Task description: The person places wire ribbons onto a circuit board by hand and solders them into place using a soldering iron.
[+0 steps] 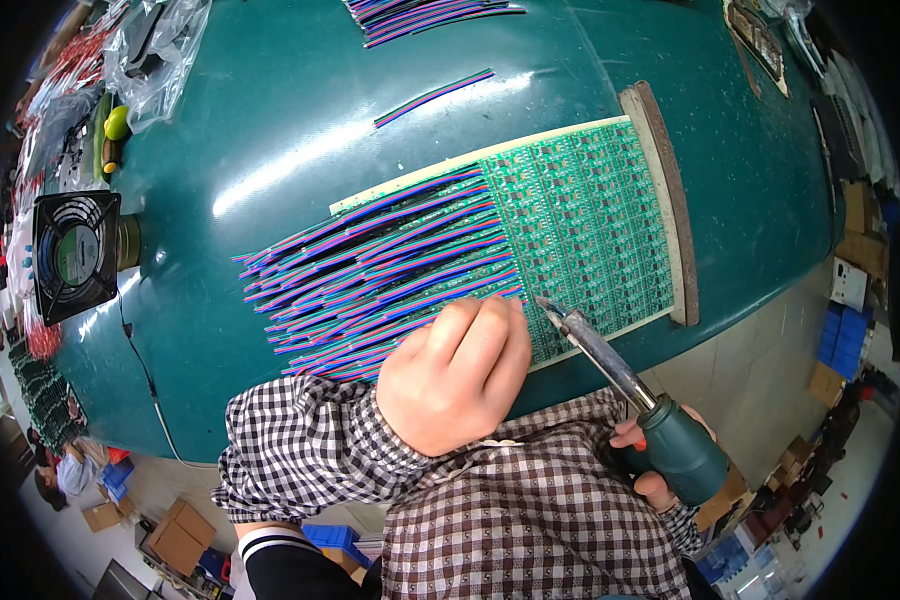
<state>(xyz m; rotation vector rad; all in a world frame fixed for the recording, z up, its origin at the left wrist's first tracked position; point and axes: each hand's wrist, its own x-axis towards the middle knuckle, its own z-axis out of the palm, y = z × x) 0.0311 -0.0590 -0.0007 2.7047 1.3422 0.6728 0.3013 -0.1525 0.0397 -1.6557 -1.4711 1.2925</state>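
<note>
A green panel of small circuit boards lies on the table. Rows of multicoloured ribbon cables run leftward from its middle. My left hand is closed, its fingertips pinching a ribbon cable at the panel's near part; the fingers mostly hide the pinched end. In my right hand is a soldering iron with a dark green handle, held at the lower right. The iron's tip rests at or just above the panel, right beside my left fingertips; I cannot tell whether it touches.
A wooden strip borders the panel's right end. One loose ribbon cable lies beyond it, with a bundle of cables farther off. A black fan stands at the left, its cord trailing toward the near edge. Plastic bags lie far left.
</note>
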